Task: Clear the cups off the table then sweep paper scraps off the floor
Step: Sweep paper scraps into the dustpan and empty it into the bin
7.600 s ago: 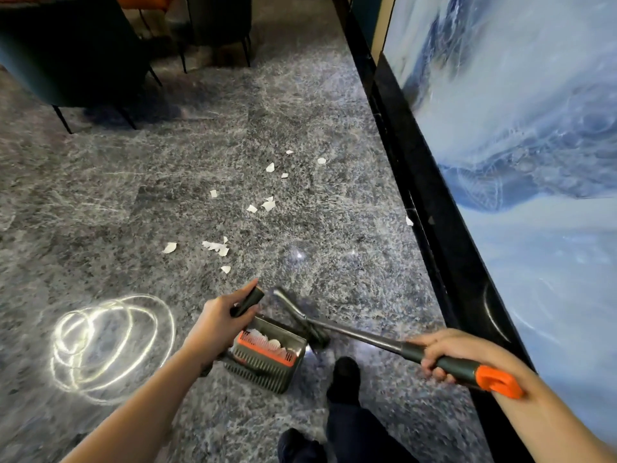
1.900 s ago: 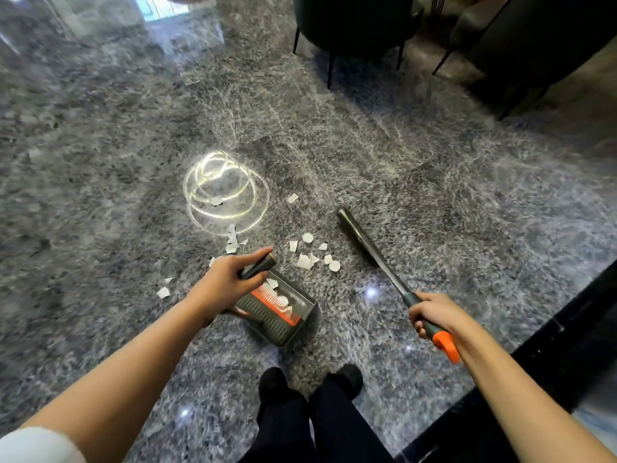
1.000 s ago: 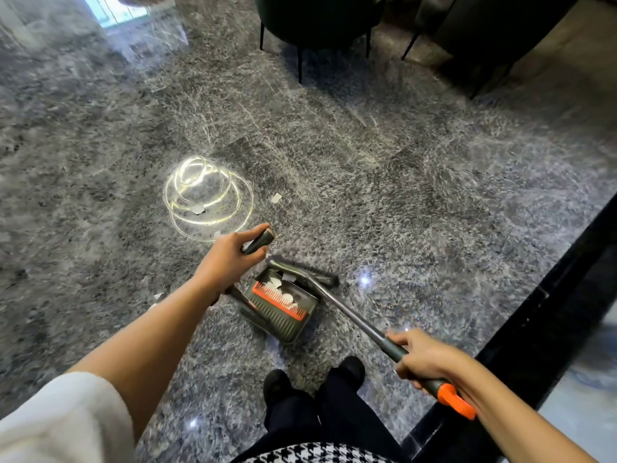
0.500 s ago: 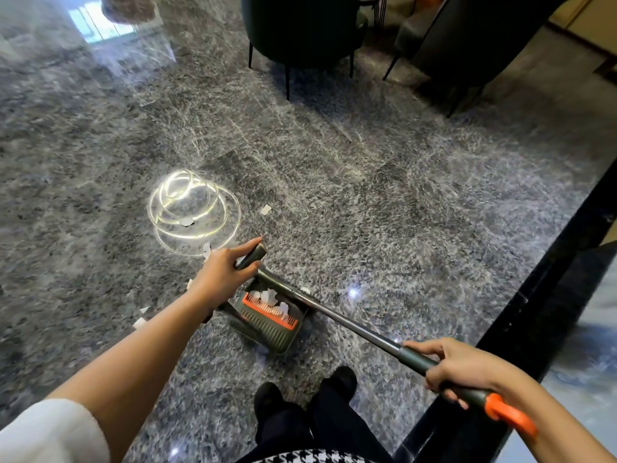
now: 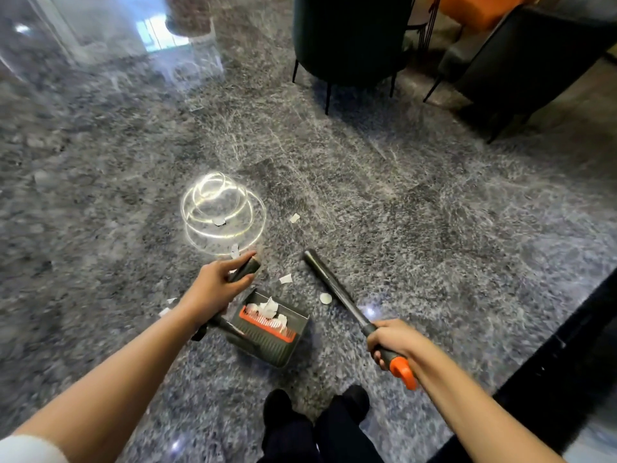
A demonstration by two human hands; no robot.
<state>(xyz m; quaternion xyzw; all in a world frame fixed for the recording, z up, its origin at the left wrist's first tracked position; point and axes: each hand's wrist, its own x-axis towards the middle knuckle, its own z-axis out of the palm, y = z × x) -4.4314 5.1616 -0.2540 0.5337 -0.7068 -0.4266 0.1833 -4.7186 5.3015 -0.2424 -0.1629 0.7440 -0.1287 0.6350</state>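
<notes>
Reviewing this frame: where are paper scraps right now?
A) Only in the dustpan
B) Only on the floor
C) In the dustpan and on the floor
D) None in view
C: white scraps sit in the dustpan, and others lie on the floor, such as a piece just beyond the pan and a round one beside the broom.

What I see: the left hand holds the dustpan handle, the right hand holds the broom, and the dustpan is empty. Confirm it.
Not quite: the dustpan is not empty; white paper scraps lie in it, as the head view shows. The left hand does hold its handle and the right hand the broom.
</notes>
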